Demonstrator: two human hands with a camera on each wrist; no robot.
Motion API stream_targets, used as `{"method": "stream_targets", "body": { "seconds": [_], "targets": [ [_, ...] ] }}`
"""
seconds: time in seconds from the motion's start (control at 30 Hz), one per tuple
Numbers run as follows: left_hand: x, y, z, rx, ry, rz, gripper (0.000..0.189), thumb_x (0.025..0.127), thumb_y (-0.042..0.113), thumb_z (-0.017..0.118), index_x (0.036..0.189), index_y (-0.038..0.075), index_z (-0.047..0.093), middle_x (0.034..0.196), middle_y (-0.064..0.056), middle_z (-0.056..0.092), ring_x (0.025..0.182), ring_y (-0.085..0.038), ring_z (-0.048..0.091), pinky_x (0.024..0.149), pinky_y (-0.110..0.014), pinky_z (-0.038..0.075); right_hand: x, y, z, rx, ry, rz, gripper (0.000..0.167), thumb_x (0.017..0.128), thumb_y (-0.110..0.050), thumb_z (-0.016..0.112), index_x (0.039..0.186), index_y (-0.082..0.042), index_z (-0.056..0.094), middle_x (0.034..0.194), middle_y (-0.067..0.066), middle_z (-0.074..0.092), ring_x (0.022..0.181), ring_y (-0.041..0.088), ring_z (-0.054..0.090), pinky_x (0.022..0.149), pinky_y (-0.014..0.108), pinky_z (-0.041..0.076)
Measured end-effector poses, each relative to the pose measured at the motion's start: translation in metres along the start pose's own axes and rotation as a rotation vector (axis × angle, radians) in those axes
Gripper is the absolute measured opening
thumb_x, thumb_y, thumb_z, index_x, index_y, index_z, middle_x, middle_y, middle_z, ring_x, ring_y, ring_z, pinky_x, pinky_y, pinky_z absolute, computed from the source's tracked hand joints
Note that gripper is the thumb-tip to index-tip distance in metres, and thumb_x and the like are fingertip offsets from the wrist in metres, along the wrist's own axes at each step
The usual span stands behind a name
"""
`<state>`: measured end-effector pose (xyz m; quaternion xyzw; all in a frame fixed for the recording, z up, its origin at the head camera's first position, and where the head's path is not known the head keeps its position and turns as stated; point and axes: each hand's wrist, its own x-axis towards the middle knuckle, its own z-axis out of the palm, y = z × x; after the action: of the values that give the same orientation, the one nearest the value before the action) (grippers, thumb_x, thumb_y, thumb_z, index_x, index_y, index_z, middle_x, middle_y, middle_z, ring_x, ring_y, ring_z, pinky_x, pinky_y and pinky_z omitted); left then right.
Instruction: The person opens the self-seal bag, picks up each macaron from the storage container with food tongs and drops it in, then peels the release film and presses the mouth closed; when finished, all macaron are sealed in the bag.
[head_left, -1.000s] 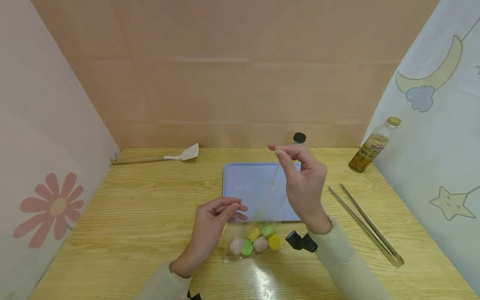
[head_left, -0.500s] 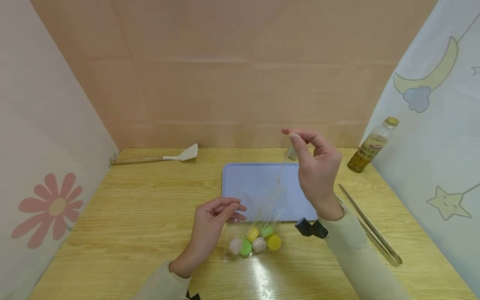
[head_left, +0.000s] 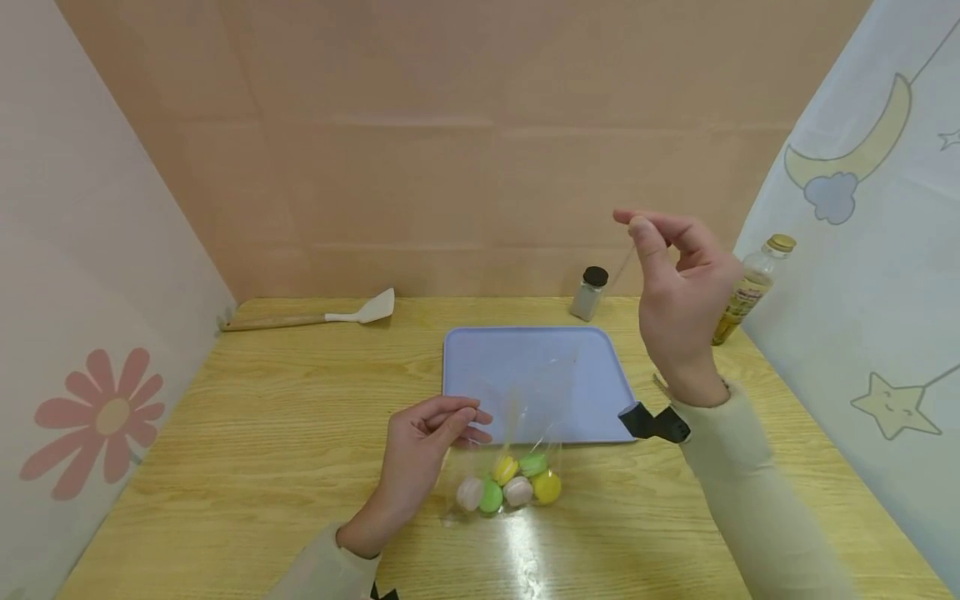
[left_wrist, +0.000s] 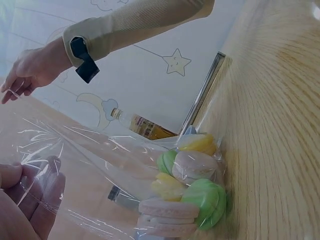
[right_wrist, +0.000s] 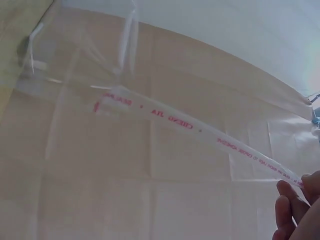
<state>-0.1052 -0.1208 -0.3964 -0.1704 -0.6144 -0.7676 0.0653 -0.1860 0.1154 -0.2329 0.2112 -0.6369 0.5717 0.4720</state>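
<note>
A clear plastic bag [head_left: 536, 429] with several pink, green and yellow macarons [head_left: 546, 487] in its bottom lies at the tray's near edge, its mouth end lifted. My left hand [head_left: 423, 446] pinches the bag's left edge between thumb and fingers. In the left wrist view, the film [left_wrist: 95, 175] stretches past my left fingers toward the macarons. High on the right, my right hand [head_left: 682, 300] pinches the end of a narrow peel-off strip [right_wrist: 190, 125] with red lettering. This strip runs taut down to the bag's mouth, where its far end still joins the film.
The blue tray [head_left: 615, 392] lies behind the bag. Beyond it stands a small black-capped jar [head_left: 590, 293]. A gold-capped oil bottle [head_left: 753, 283] is at the right, partly behind my right hand. My right arm mostly hides the metal tongs [head_left: 660, 383]. A spatula [head_left: 307, 320] lies back left.
My right hand has moved up and to the right, drawing the strip farther off the bag. The jar has come into view, and the tongs are now mostly covered. My left hand has stayed put.
</note>
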Motion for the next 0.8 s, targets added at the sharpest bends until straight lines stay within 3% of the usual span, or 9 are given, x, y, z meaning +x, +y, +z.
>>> {"method": "stream_targets", "body": {
  "seconds": [0.3, 0.47, 0.63, 0.8],
  "targets": [
    [0.001, 0.001, 0.001, -0.029, -0.001, 0.009, 0.017, 0.099, 0.003, 0.064, 0.107, -0.011, 0.07, 0.094, -0.025, 0.073, 0.075, -0.028, 0.075, 0.069, -0.043, 0.061, 0.023, 0.002, -0.007, 0.023, 0.073, 0.014, 0.011, 0.093, -0.001, 0.071, 0.088, 0.008, 0.075, 0.088, 0.015, 0.076, 0.081, 0.022, 0.067, 0.076, 0.026, 0.048],
    [0.001, 0.001, 0.001, -0.032, 0.015, -0.017, 0.017, 0.099, 0.004, 0.065, 0.108, -0.01, 0.07, 0.093, -0.024, 0.073, 0.075, -0.029, 0.075, 0.068, -0.041, 0.061, 0.028, 0.009, -0.014, -0.033, 0.098, 0.008, 0.015, 0.094, -0.007, 0.072, 0.089, 0.006, 0.076, 0.089, 0.016, 0.076, 0.079, 0.023, 0.065, 0.069, 0.024, 0.046],
    [0.0, 0.002, 0.001, -0.031, 0.016, -0.025, 0.018, 0.099, 0.004, 0.065, 0.108, -0.01, 0.07, 0.093, -0.024, 0.073, 0.074, -0.027, 0.075, 0.069, -0.043, 0.061, 0.033, 0.003, -0.016, -0.09, 0.13, 0.019, 0.019, 0.096, -0.008, 0.07, 0.091, 0.01, 0.074, 0.089, 0.015, 0.076, 0.077, 0.022, 0.063, 0.063, 0.021, 0.04],
    [0.0, 0.003, 0.002, -0.027, 0.022, -0.043, 0.017, 0.099, 0.005, 0.065, 0.107, -0.009, 0.071, 0.093, -0.022, 0.074, 0.073, -0.026, 0.075, 0.071, -0.042, 0.061, 0.04, 0.009, -0.023, -0.081, 0.196, 0.04, 0.017, 0.095, -0.004, 0.07, 0.089, 0.011, 0.074, 0.087, 0.016, 0.076, 0.075, 0.02, 0.063, 0.063, 0.021, 0.04]
  ]
}}
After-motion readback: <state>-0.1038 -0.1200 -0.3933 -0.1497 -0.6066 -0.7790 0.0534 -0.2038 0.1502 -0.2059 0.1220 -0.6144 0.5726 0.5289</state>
